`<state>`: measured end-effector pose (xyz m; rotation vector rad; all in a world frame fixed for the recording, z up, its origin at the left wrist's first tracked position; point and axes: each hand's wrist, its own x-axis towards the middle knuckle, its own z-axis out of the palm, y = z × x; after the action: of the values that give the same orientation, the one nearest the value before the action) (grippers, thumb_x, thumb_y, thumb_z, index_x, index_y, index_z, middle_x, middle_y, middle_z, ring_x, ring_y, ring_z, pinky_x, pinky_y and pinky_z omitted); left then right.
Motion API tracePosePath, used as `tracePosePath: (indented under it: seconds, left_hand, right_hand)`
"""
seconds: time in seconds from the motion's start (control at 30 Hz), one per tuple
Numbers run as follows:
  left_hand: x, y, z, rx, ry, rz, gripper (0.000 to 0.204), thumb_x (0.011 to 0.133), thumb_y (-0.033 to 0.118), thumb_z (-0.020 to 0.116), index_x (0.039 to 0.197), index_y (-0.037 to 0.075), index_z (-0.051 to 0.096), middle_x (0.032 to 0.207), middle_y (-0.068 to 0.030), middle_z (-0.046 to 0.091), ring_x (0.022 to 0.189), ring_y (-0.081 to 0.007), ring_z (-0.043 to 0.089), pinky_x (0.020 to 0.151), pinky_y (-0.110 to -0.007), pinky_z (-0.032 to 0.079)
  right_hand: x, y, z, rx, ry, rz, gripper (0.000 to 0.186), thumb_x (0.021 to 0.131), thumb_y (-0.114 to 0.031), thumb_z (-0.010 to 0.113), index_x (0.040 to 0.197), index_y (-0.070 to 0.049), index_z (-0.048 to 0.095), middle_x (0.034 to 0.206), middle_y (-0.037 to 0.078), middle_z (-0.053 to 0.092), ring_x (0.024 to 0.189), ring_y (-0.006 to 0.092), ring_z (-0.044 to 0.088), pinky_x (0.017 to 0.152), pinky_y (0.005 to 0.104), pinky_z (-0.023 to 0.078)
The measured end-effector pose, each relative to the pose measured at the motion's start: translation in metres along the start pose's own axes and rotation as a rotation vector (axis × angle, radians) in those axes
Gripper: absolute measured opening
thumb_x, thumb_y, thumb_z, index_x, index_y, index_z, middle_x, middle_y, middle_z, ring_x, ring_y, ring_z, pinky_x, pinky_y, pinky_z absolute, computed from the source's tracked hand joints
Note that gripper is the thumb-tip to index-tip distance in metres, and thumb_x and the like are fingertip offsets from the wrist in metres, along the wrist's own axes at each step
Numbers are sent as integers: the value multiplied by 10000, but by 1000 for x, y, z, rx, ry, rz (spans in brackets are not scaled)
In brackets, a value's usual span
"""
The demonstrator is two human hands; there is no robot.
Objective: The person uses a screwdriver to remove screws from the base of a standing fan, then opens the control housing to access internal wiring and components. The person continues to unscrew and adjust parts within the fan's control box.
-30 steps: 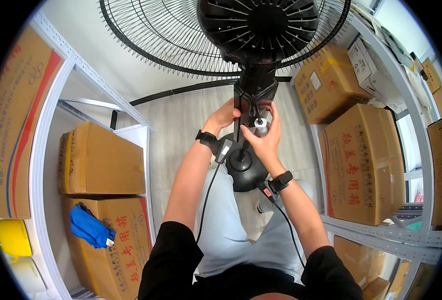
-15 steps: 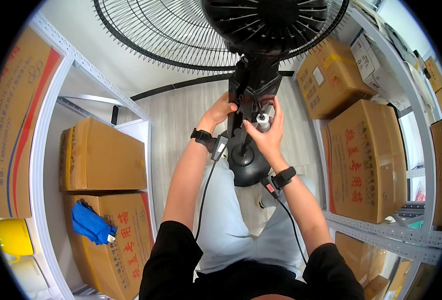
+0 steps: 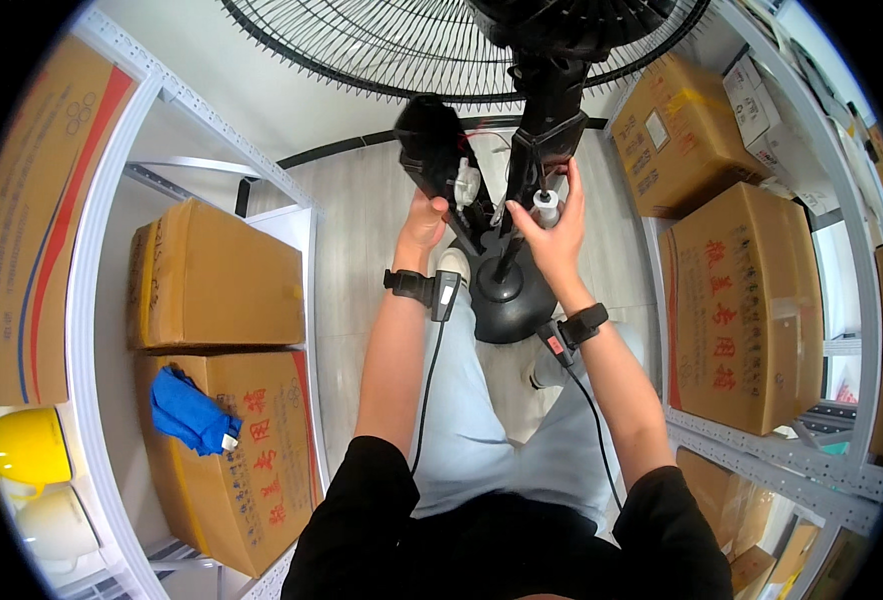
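Note:
A black pedestal fan stands in front of me, its post housing [image 3: 547,135] upright over a round black base [image 3: 502,305]. My left hand [image 3: 423,226] grips a black cover panel [image 3: 427,140], held apart from the post on the left and tilted. On the panel's inner side sits a whitish part [image 3: 467,184], with a thin red wire running toward the post. My right hand [image 3: 559,235] is curled at the post housing, around a small cylinder with a white end [image 3: 547,205] and a dark centre; its kind is unclear. Some of the right fingers are hidden behind the post.
The fan's wire guard [image 3: 362,50] spans the top. Metal shelves [image 3: 112,130] flank me on both sides, loaded with cardboard boxes [image 3: 222,285]. A blue cloth [image 3: 192,410] lies on a lower left box, near a yellow mug [image 3: 27,445]. My feet are beside the fan base.
The cover panel has come away from the post and swung left in my left hand, exposing the whitish part and wires. My right hand stays at the post. The view has shifted slightly.

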<state>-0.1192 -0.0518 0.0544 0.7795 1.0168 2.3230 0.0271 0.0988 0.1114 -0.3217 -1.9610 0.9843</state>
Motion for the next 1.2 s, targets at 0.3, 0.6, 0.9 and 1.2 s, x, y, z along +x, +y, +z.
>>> tracePosePath:
  seconds: [0.3, 0.6, 0.9, 1.2]
  left_hand:
    - [-35, 4, -21, -256, 175, 172, 901, 777, 606, 679, 1415, 33, 404, 1403, -82, 498, 1285, -253, 480, 1116, -416, 361]
    - [-48, 29, -6, -234, 535, 162, 871, 867, 754, 381, 1380, 52, 426, 1272, -211, 572, 1160, -384, 564, 1015, -516, 448]
    - [-69, 40, 4, -325, 444, -47, 925, 858, 803, 293, 1366, 43, 435, 1258, -292, 552, 1151, -474, 551, 981, -578, 451]
    - [-81, 25, 26, -474, 503, -49, 829, 894, 744, 365, 1332, 47, 470, 1241, -162, 589, 1117, -381, 581, 981, -534, 467]
  right_hand:
    - [-42, 3, -37, -14, -88, 78, 612, 761, -190, 798, 1301, -74, 536, 1347, 118, 521, 1062, 229, 585, 809, 314, 475]
    - [-104, 40, -92, 90, -317, 551, 294, 847, -194, 740, 1085, -37, 667, 955, 46, 670, 763, 133, 620, 651, 258, 472]
    - [-119, 51, -81, 361, -386, 835, 292, 889, -271, 712, 1107, -79, 677, 798, -25, 636, 538, 44, 530, 459, 209, 410]
    - [-123, 32, -67, 579, -541, 961, 372, 880, -172, 719, 1207, -39, 602, 728, -26, 581, 532, 48, 510, 463, 218, 397]
